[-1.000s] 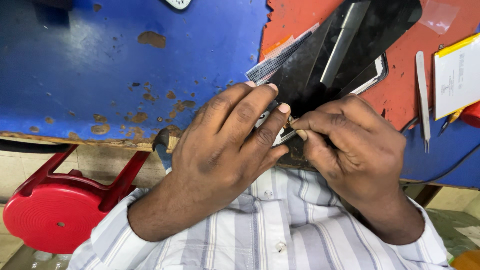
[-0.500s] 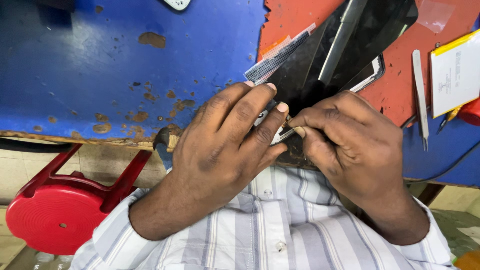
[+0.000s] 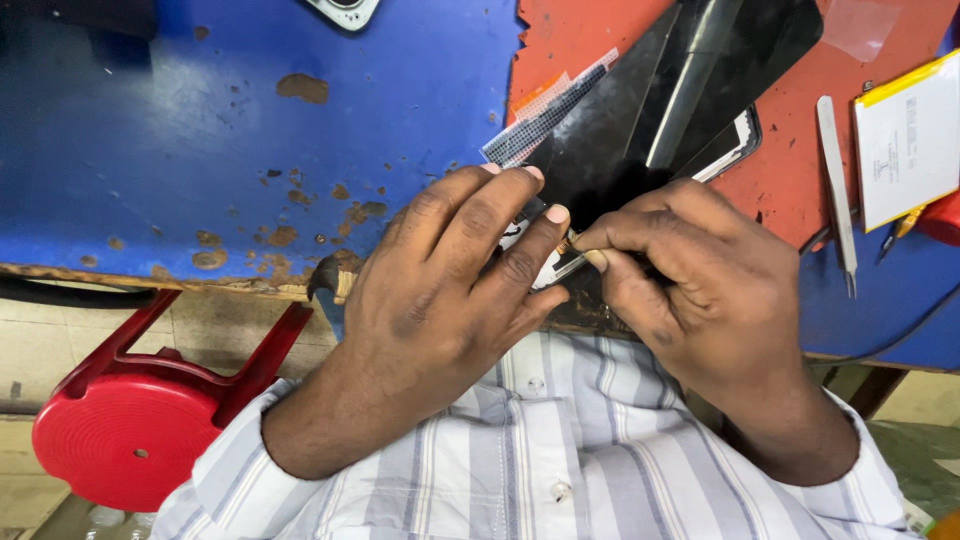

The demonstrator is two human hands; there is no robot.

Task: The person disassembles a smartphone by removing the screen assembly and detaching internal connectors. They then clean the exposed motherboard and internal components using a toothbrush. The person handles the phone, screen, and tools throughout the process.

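Note:
A dark opened phone (image 3: 620, 170) lies near the front edge of the workbench, its black screen panel (image 3: 720, 70) lifted and tilted away. My left hand (image 3: 450, 290) lies flat over the phone's near end, fingers pressing on it. Pinched in my right hand (image 3: 690, 270) is a thin metal tool (image 3: 565, 262), its tip at the phone next to my left fingertips. What lies under my hands is hidden.
The worn blue bench (image 3: 200, 130) carries a red mat (image 3: 780, 190). Metal tweezers (image 3: 836, 180) and a flat white and yellow battery (image 3: 905, 135) lie at the right. A red stool (image 3: 120, 430) stands on the floor at the left. Another phone's corner (image 3: 345, 10) shows at the top.
Both hands stay at the same spot on the phone. The view has shifted only slightly.

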